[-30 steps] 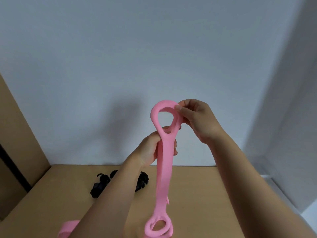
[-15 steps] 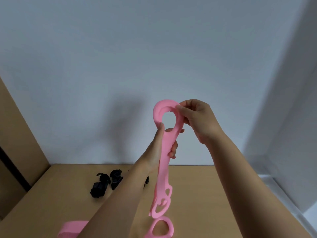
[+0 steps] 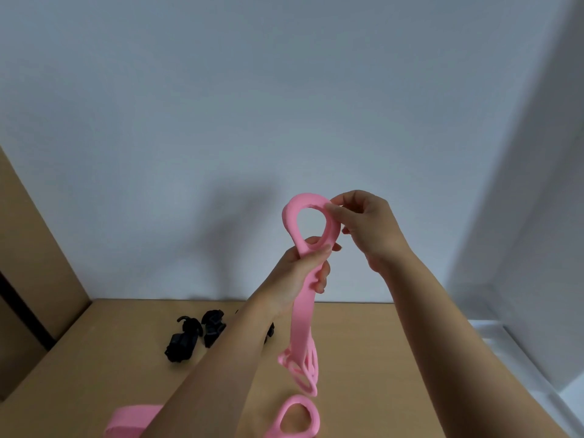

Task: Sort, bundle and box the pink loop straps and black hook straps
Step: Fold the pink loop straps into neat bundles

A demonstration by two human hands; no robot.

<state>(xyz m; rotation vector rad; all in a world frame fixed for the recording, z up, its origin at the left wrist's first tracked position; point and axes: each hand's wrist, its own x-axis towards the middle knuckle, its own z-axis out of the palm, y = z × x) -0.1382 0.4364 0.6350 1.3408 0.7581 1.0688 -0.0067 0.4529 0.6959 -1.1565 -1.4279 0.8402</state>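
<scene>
Pink loop straps [image 3: 302,314] hang in the air in front of me, held up by their top loop. My right hand [image 3: 368,227] pinches the right side of that top loop. My left hand [image 3: 300,273] grips the straps just below the loop, thumb across the front. The lower loop ends dangle above the wooden table [image 3: 373,358]. Another pink loop [image 3: 297,417] lies on the table near the front edge, and a further pink strap [image 3: 132,422] lies at the lower left. Black hook straps [image 3: 196,335] lie in a small pile at the back left, partly hidden by my left forearm.
A plain white wall stands behind the table. A brown cardboard panel [image 3: 34,270] rises along the left side. A white ledge [image 3: 493,327] runs past the table's right edge.
The held straps have been lifted, so their lower loops now hang clear of the table. My left hand slid up to just under the top loop. One pink loop stays on the table.
</scene>
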